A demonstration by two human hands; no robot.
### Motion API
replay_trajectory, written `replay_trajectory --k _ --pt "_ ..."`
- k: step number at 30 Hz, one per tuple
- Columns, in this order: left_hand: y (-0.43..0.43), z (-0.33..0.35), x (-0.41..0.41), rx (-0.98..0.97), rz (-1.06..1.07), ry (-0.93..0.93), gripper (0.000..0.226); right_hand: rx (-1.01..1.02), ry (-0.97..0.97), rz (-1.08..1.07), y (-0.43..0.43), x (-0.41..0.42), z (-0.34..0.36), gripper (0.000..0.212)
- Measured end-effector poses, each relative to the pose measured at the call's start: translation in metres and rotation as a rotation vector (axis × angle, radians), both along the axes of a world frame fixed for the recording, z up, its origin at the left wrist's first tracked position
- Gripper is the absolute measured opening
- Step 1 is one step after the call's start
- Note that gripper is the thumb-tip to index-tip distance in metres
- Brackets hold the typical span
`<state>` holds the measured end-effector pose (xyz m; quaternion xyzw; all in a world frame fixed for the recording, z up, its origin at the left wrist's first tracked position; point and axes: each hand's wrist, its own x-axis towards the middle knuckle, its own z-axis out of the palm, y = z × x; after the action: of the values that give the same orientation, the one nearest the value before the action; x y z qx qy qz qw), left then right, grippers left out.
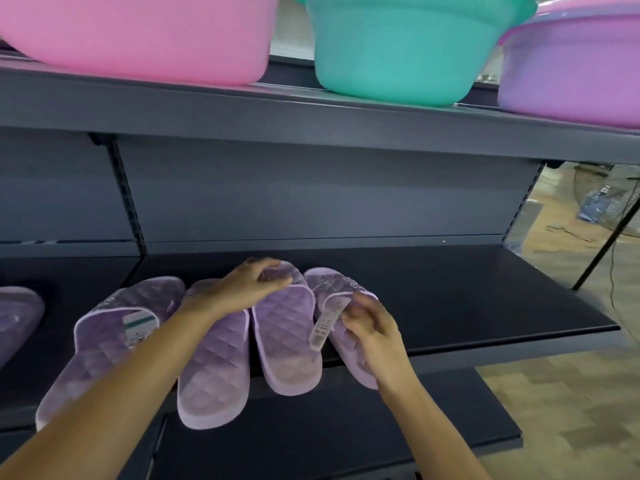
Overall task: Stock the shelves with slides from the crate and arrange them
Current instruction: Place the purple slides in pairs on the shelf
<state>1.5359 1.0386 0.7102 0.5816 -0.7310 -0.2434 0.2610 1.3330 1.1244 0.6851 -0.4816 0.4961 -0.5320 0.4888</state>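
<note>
Several lilac quilted slides lie side by side on the dark middle shelf (485, 306), heels hanging over its front edge. My left hand (249, 289) grips the strap of the third slide (287, 341). My right hand (370, 327) rests with curled fingers on the rightmost slide (341, 289), touching a long white tag (323, 329) that hangs from it. Two more slides lie to the left: one (214, 375) partly under my left wrist, another (104, 341) carrying a green-and-white label. A further slide (17, 320) shows at the far left edge. The crate is out of view.
Pink (138, 36), teal (398, 50) and purple (571, 71) plastic basins stand on the upper shelf. A lower shelf (346, 427) juts out beneath. To the right lies wood-pattern floor with a fan (602, 199) and a dark slanted pole.
</note>
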Motion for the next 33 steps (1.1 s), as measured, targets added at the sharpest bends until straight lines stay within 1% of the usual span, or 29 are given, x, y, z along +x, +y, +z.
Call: replay_trajectory --k 3,4,6,8,11,14,18,22,24,29,33 --pt "0.024 0.007 0.005 -0.096 -0.005 -0.060 0.047 -0.118 0.439 -0.041 0.016 -0.001 0.008 0.047" --pt "0.033 0.008 0.008 -0.115 -0.008 -0.072 0.046 -0.149 0.547 -0.048 0.022 -0.001 0.009 0.049" --pt "0.052 0.007 0.019 -0.146 -0.031 -0.071 0.046 -0.221 0.658 -0.052 0.034 0.002 0.010 0.050" --pt "0.072 0.005 0.034 -0.181 -0.045 -0.089 0.047 -0.275 0.696 -0.034 0.047 0.007 0.011 0.050" --pt "0.112 0.008 0.057 -0.252 -0.038 -0.148 0.060 -0.388 0.771 -0.013 0.067 0.017 0.011 0.055" --pt "0.153 0.007 0.081 -0.276 0.021 -0.209 0.060 -0.392 0.839 0.057 0.090 0.031 0.013 0.060" --pt "0.207 -0.003 0.120 -0.276 0.090 -0.245 0.070 -0.412 0.933 0.120 0.120 0.056 0.010 0.060" --pt "0.270 -0.017 0.157 -0.266 0.200 -0.301 0.066 -0.439 0.987 0.196 0.149 0.089 0.002 0.060" --pt "0.299 -0.022 0.174 -0.232 0.262 -0.354 0.066 -0.485 1.008 0.227 0.161 0.107 -0.004 0.056" --pt "0.367 -0.039 0.214 -0.141 0.454 -0.425 0.063 -0.558 1.040 0.377 0.181 0.154 -0.020 0.058" --pt "0.413 -0.041 0.241 -0.070 0.644 -0.436 0.051 -0.647 1.059 0.509 0.183 0.204 -0.023 0.060"
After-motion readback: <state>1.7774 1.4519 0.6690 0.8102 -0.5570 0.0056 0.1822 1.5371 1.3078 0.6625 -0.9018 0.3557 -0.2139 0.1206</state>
